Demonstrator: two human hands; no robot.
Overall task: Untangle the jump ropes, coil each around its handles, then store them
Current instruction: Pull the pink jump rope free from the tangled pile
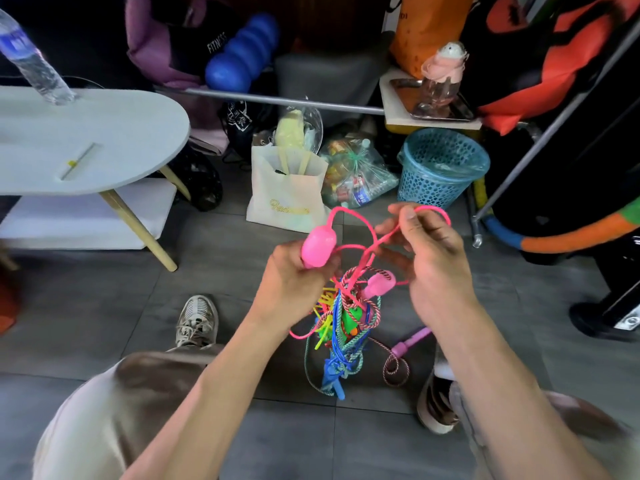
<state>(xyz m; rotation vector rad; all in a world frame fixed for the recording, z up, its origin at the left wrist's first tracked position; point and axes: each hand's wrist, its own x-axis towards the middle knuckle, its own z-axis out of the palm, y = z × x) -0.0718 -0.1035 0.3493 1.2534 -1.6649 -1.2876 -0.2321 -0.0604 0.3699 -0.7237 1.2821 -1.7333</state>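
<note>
A: How are the hands placed?

B: Both forearms reach forward over the tiled floor (pixel 104 306). The left hand (pixel 294 275) is raised with its fingers curled round a pink oval handle (pixel 318 247), so that grip is clenched on the handle. The right hand (pixel 429 251) is just right of that handle and a little higher, its thumb and fingers pinching a loop of the pink rope (pixel 367 251), so it is grasping the rope.

A: And the ropes themselves?

B: The pink rope runs from the top of the oval handle, arcs over and crosses to the right hand. Below the handle hangs the tangle (pixel 341 327), a knot of pink, blue, green, yellow and striped cords reaching down to the floor. A second pink handle (pixel 381 285) sits in the tangle, below and right of the oval one.

A: How many pieces?

B: Two pink oval handles, plus one lilac handle (pixel 410 342) lying on the floor lower right of the oval handle, with a striped cord coiled from it. How many ropes are in the knot I cannot tell.

A: Anything around?

B: A white bench (pixel 86 140) far left of the handle, one white tote bag (pixel 287 188) above it, and one blue basket (pixel 440 168) upper right.
</note>
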